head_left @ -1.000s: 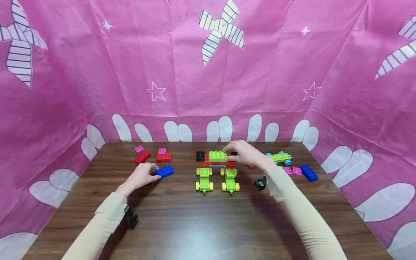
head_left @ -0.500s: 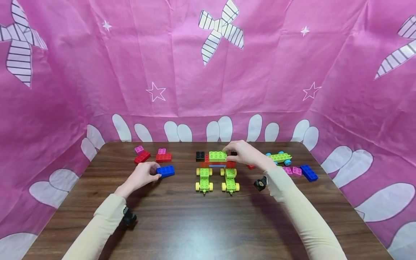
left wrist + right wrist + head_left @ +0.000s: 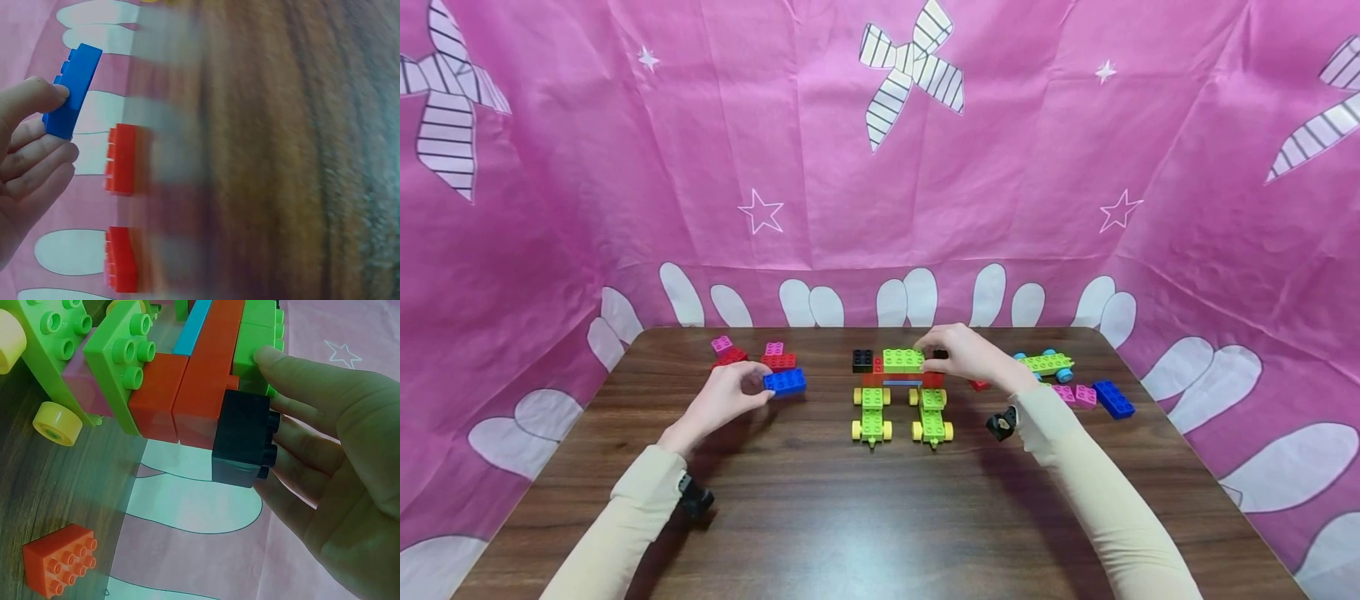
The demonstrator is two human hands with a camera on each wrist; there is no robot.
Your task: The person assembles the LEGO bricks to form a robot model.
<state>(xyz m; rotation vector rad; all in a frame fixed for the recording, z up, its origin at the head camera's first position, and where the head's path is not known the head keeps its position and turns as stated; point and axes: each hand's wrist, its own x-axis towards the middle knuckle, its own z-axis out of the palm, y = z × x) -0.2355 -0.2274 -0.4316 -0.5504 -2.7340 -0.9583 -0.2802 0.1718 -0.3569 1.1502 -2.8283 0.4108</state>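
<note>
My left hand (image 3: 721,402) pinches a blue toy brick (image 3: 786,382) by one end, thumb on one side. In the left wrist view this blue brick (image 3: 76,90) is raised off the table. My right hand (image 3: 964,357) grips a light green brick (image 3: 901,360) on top of a built structure; its thumb lies on the green brick (image 3: 250,356) in the right wrist view. Below that are red bricks (image 3: 206,375), a blue strip (image 3: 192,328) and a black brick (image 3: 242,434). Two green wheeled bases (image 3: 872,421) with yellow wheels carry the structure.
Two red bricks (image 3: 779,361) and two pink bricks (image 3: 721,344) lie at the back left. A green base with blue wheels (image 3: 1047,363), pink bricks (image 3: 1085,396) and another blue brick (image 3: 1112,399) are on the right. A pink curtain (image 3: 820,208) surrounds the wooden table (image 3: 820,517).
My left hand has turned the blue brick slightly, then raised it and moved it a little away and to the right. The right hand and the structure stay in place.
</note>
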